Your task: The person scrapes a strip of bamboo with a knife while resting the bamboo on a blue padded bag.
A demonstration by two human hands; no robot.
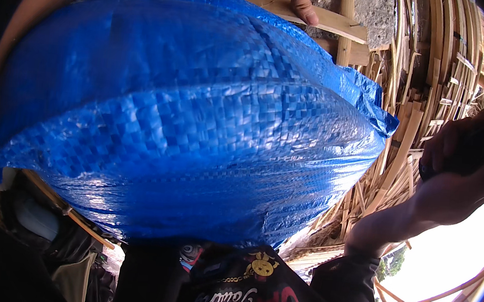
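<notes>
A shiny blue woven plastic sheet [197, 141] spreads over my lap and fills the middle of the view. Along the left rim my left forearm runs up and out of the top. At the top edge my left hand [302, 2] has its thumb or a finger bent over a flat bamboo strip [334, 22]; its other fingers are cut off. My right hand [455, 149] is raised at the far right with its fingers curled round a dark object [475, 145], too shadowed to make out. My right arm is bent up from a black short sleeve.
Many long bamboo strips [437, 53] stack up at the right, beyond the sheet. Upright wooden pieces [346, 22] stand behind the held strip, against grey rough concrete [378, 13]. A thin pole [67, 210] and dark cloth lie at the lower left.
</notes>
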